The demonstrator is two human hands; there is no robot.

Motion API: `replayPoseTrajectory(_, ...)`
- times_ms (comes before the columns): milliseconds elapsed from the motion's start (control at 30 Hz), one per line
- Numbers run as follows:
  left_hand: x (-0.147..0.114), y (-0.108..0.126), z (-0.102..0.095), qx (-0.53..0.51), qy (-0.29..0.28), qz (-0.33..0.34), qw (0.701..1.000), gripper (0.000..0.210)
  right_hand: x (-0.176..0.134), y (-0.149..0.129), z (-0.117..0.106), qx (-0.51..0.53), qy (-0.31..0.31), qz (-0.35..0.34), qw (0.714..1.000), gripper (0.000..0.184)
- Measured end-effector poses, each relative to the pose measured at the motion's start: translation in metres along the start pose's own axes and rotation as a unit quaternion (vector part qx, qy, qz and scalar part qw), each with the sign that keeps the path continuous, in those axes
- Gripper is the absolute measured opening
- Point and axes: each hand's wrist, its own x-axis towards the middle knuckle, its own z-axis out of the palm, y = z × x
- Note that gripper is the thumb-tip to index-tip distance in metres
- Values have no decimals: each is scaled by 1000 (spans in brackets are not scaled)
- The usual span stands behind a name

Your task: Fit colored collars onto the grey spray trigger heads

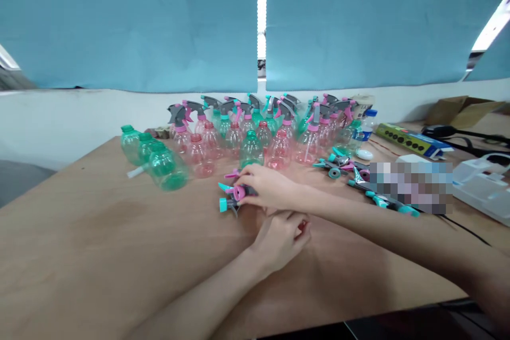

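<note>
My right hand (pixel 269 186) reaches across from the right, its fingers closed on a grey and pink spray head (pixel 239 192). Just beside that piece, a grey and turquoise spray head (pixel 224 204) lies on the table. Below and crossing under the right forearm is my left hand (pixel 281 239), its fingers curled; whatever they hold, if anything, is hidden. Behind the hands stand an open green bottle (pixel 251 150) and an open pink bottle (pixel 279 151) without spray heads. Several bottles with spray heads fitted, such as a pink one (pixel 309 143), stand farther back.
Several green bottles (pixel 167 167) are at the left, one tilted. Loose spray heads (pixel 382 201) lie to the right near a blurred patch. Beyond are a water bottle (pixel 364 127), a power strip box (pixel 412 141), a clear plastic container (pixel 484 186) and a cardboard box (pixel 458 111).
</note>
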Motion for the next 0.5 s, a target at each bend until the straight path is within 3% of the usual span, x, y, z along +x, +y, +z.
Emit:
replayPoseTrajectory(100,-2,-1,3,4,-7,-11,1000,11,5,-6,12,-35,-71,-14,997,47)
replayPoseTrajectory(200,-3,-1,3,2,-14,-15,1000,11,7,-11,11,-59,-100,-1,993,54)
replayPoseTrajectory(367,-1,-1,-1,-5,-17,-19,1000,13,-1,-13,-5,-28,-94,1,995,59)
replayPoseTrajectory(500,1,-3,-2,-4,-17,-19,1000,11,-28,4,-28,-19,-54,23,998,51)
